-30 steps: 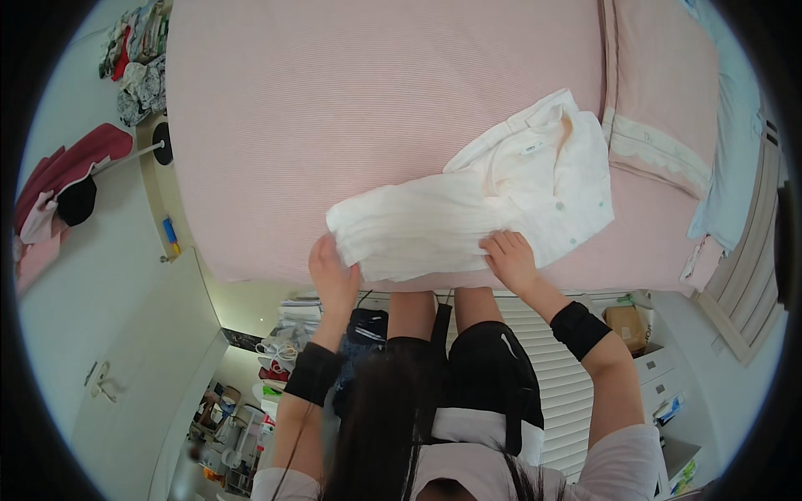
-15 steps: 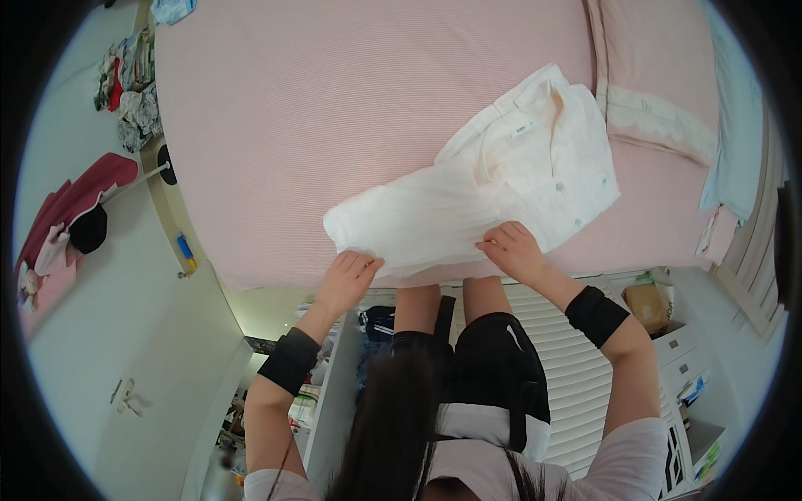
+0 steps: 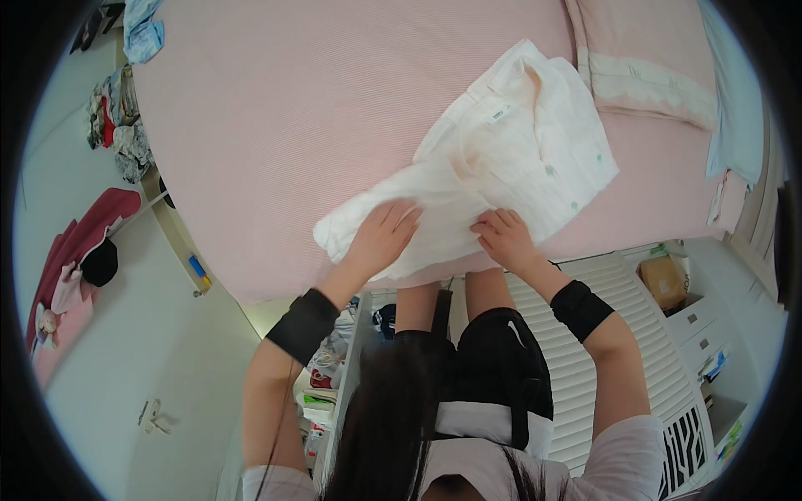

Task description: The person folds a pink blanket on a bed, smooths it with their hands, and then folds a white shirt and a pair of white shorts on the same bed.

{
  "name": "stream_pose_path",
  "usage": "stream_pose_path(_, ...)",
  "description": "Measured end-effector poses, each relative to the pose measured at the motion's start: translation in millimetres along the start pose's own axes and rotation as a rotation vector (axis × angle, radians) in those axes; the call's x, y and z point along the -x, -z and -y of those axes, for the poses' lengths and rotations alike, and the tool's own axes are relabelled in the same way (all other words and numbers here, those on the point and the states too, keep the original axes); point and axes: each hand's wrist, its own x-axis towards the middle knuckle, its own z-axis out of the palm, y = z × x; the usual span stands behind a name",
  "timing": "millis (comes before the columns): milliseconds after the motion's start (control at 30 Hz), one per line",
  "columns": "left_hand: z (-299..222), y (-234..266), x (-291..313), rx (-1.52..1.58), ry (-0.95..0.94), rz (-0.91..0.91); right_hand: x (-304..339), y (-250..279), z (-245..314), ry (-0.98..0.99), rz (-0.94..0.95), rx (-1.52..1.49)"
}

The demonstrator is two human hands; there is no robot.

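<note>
A white garment (image 3: 518, 179) with a small label inside its wide upper end lies on the pink striped bed cover (image 3: 292, 108). Its narrower part stretches toward the near left. My left hand (image 3: 382, 236) rests flat on that narrower part, fingers extended and slightly apart. Close to the garment's near edge, my right hand (image 3: 507, 240) has its fingers bent and drawn together on the cloth, a bit of fabric seemingly pinched at the fingertips. Black bands are wrapped around both my forearms.
Pillows (image 3: 647, 63) lie at the far right of the bed, and a light blue cloth (image 3: 144, 37) at its far left corner. A drawer unit (image 3: 338, 409) stands by my left leg. Clothes hang on the white door (image 3: 159, 334). A cardboard box (image 3: 662, 282) sits at the right.
My left hand has moved from the garment's near left edge inward and to the right, its fingers now flat. The right hand stays near the same spot. The view has shifted slightly.
</note>
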Motion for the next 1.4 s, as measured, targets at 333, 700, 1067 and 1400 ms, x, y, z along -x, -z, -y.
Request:
stream_pose_path(333, 12.3, -32.1, -93.3, 0.058, 0.353, -0.195, 2.7, -19.3, -7.8, 0.113, -0.020, -0.030)
stream_pose_path(700, 30.9, -48.3, -94.9, 0.046, 0.382, -0.067, 35.4, -24.0, -28.6, 0.146, 0.118, -0.122)
stream_pose_path(1067, 40.1, -44.6, -96.5, 0.144, 0.330, -0.010, 19.4, -28.5, -16.4, -0.068, 0.263, -0.034)
stream_pose_path(1400, 66.1, 8.1, -60.1, 0.362, 0.543, 0.115, -132.7, -16.1, 51.2, -0.497, 0.808, -1.111)
